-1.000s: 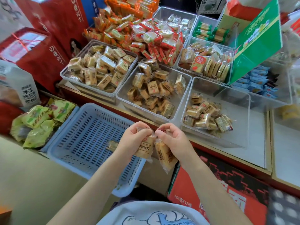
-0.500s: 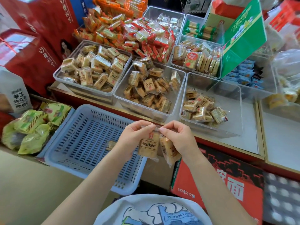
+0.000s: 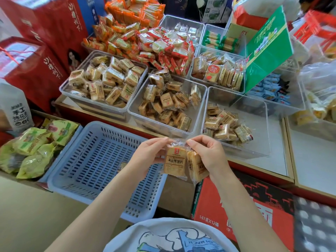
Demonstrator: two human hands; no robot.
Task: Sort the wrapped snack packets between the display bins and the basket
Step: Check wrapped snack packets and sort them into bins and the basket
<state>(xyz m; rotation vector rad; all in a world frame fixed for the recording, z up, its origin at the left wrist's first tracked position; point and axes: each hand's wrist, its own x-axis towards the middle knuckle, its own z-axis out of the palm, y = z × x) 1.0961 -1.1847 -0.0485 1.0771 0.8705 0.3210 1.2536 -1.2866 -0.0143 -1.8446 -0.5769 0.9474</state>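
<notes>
Three clear display bins lie beyond the hands, the blue basket under the left hand. Each grip is clamped: left and right hand pinch two snack packets between them.

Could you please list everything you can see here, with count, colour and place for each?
Blue slotted plastic basket: one, lower left, a packet inside.
Clear plastic display bins of tan wrapped snack packets: three, front row.
Red and orange packet pile: many, behind.
Clear bin of cream-and-red packets: one, right of pile.
Green cardboard sign: one, upper right.
Green snack bags: several, far left.
Red gift boxes: two, upper left.
Red carton: one, bottom right.
Held tan packets: two, centre.
Left hand: pinches one packet.
Right hand: pinches the other.
</notes>
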